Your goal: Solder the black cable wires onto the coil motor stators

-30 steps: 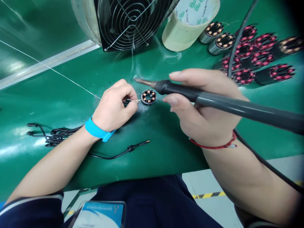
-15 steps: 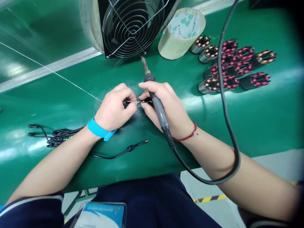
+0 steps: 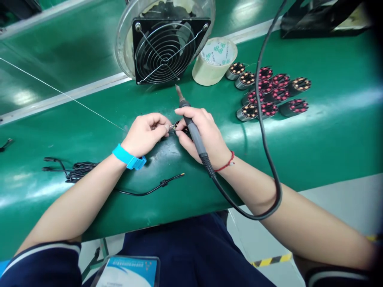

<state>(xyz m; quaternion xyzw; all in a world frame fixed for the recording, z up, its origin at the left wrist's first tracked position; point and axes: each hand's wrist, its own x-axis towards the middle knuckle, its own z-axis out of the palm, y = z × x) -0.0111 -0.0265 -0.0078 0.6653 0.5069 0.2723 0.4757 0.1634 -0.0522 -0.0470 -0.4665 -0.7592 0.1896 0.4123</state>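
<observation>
My right hand (image 3: 208, 137) is closed around a soldering iron (image 3: 194, 135), lying across the palm with its tip pointing away toward the fan. The same hand's thumb and fingertips pinch a small dark part with copper windings (image 3: 177, 124), mostly hidden by the fingers. Facing it, my left hand (image 3: 145, 133) is closed in a pinch, its fingertips at the part's edge. A thin silvery solder wire (image 3: 74, 99) runs in from the left to this hand. Whatever else the left fingers hold is too small to make out.
Behind the hands stands a fan with a wire guard (image 3: 164, 59), beside a tape roll (image 3: 209, 71). Several wound motor cores (image 3: 269, 91) stand to the right. Black coiled cable (image 3: 80, 171) lies under my left forearm. The iron's cord (image 3: 263, 131) loops over my right forearm.
The camera view has shifted, showing more of the fan and the back of the bench. My left fingertips have straightened slightly at the part; the right hand keeps its hold.
</observation>
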